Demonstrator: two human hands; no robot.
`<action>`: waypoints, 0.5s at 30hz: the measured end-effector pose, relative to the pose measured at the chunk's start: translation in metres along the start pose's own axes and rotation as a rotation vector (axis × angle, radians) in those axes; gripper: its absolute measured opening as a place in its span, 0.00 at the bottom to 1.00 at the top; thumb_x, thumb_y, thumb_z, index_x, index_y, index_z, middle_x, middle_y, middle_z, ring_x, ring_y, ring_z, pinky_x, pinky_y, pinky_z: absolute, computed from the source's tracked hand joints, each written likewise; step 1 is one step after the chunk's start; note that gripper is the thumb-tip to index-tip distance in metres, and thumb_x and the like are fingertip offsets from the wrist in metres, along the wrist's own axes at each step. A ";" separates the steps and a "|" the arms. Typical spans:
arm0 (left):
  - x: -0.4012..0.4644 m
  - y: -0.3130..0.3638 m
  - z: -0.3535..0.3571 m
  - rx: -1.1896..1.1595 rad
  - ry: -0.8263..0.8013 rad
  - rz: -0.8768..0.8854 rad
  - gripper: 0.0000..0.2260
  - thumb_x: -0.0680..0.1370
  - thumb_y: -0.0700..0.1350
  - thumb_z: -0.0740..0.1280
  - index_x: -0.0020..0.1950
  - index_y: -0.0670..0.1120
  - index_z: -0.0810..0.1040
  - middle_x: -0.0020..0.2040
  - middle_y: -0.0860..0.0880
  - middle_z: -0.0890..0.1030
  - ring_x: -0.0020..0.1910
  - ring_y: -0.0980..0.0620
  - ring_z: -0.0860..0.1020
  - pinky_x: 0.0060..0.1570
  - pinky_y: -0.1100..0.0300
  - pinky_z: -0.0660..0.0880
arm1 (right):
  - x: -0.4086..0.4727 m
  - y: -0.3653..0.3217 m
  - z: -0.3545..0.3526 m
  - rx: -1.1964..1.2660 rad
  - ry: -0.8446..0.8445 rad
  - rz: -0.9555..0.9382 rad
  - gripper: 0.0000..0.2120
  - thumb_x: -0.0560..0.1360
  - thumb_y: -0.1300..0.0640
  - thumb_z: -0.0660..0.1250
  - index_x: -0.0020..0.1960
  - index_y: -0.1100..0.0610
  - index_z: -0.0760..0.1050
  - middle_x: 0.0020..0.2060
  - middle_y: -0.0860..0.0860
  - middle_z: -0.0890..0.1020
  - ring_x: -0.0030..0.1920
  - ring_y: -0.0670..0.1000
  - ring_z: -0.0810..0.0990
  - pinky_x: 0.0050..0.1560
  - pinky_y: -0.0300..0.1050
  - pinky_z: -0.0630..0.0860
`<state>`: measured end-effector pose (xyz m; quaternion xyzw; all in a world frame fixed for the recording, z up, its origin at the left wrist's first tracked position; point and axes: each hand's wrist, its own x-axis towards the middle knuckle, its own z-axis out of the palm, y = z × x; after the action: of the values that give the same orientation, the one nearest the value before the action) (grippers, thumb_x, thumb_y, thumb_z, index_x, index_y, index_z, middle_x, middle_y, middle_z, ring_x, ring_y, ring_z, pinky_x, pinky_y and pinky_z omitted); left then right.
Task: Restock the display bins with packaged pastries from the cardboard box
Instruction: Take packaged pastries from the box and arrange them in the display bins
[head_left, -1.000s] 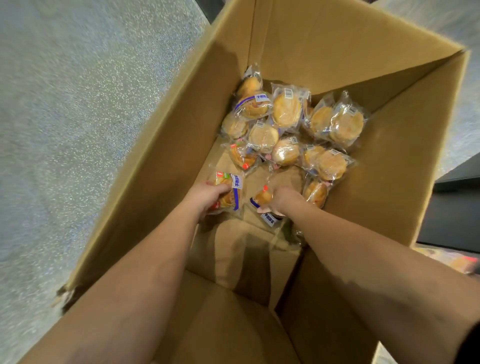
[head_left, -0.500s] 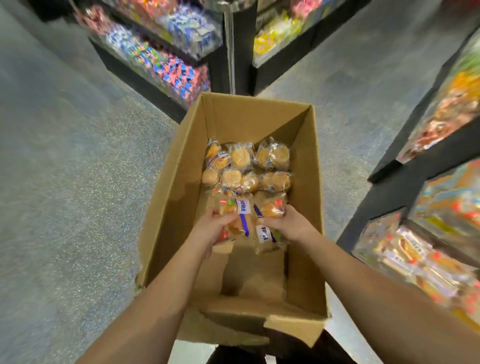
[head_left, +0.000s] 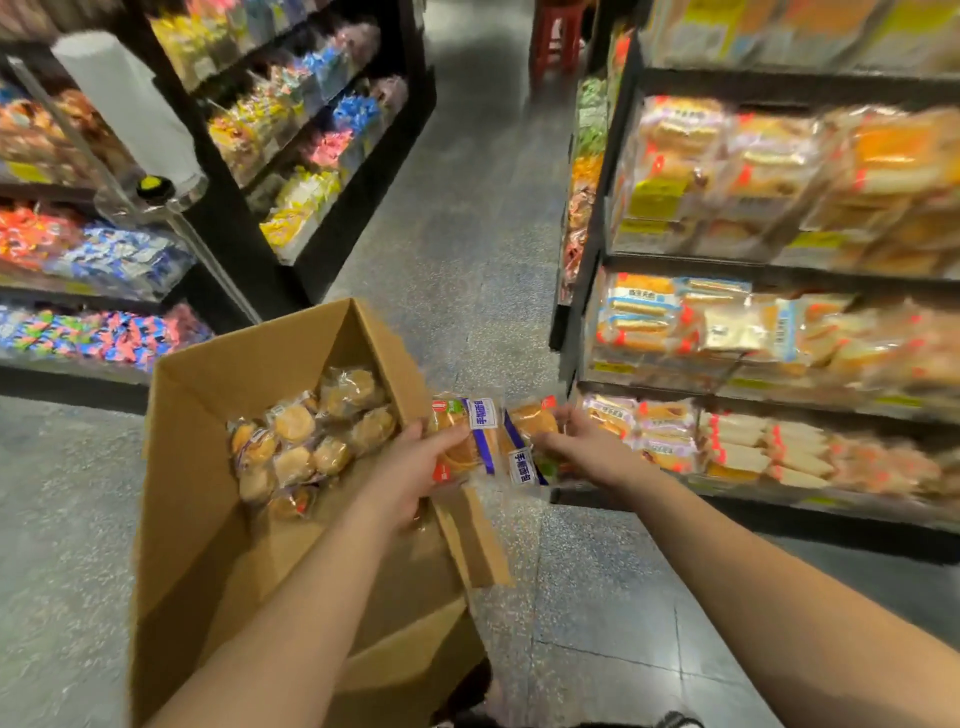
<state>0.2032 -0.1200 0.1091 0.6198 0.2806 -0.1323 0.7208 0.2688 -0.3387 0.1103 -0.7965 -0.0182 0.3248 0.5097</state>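
Hands (head_left: 415, 467) (head_left: 587, 447) each grip a pastry pack (head_left: 467, 441) past the box's right edge (head_left: 410, 374).

Head view. My left hand (head_left: 415, 467) grips one packaged pastry (head_left: 465, 441); my right hand (head_left: 587, 447) grips a second pastry pack (head_left: 524, 441), both just past the right wall of the open cardboard box (head_left: 208, 519). More wrapped pastries (head_left: 311, 441) lie inside. Display bins (head_left: 727, 447) stand right.
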 end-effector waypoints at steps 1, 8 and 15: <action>0.004 0.003 0.024 0.034 -0.025 0.005 0.16 0.77 0.46 0.72 0.62 0.48 0.73 0.52 0.46 0.86 0.49 0.47 0.85 0.43 0.56 0.81 | -0.009 0.010 -0.023 0.012 0.028 -0.001 0.16 0.78 0.53 0.70 0.61 0.52 0.68 0.51 0.54 0.81 0.45 0.49 0.82 0.44 0.44 0.80; 0.019 -0.005 0.239 0.294 -0.219 0.013 0.17 0.75 0.47 0.74 0.61 0.44 0.76 0.50 0.45 0.86 0.50 0.47 0.84 0.49 0.52 0.79 | -0.087 0.119 -0.198 0.142 0.181 0.053 0.23 0.75 0.50 0.73 0.65 0.50 0.68 0.55 0.51 0.82 0.53 0.51 0.83 0.54 0.51 0.81; 0.001 -0.017 0.455 0.583 -0.411 0.110 0.14 0.73 0.58 0.74 0.54 0.53 0.79 0.46 0.55 0.86 0.51 0.52 0.83 0.57 0.52 0.78 | -0.172 0.237 -0.353 0.211 0.417 0.196 0.25 0.71 0.50 0.77 0.64 0.49 0.72 0.53 0.47 0.84 0.52 0.49 0.84 0.58 0.54 0.80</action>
<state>0.3049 -0.5633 0.1284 0.7740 0.0466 -0.2893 0.5613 0.2504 -0.7969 0.0963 -0.7866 0.1985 0.2015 0.5488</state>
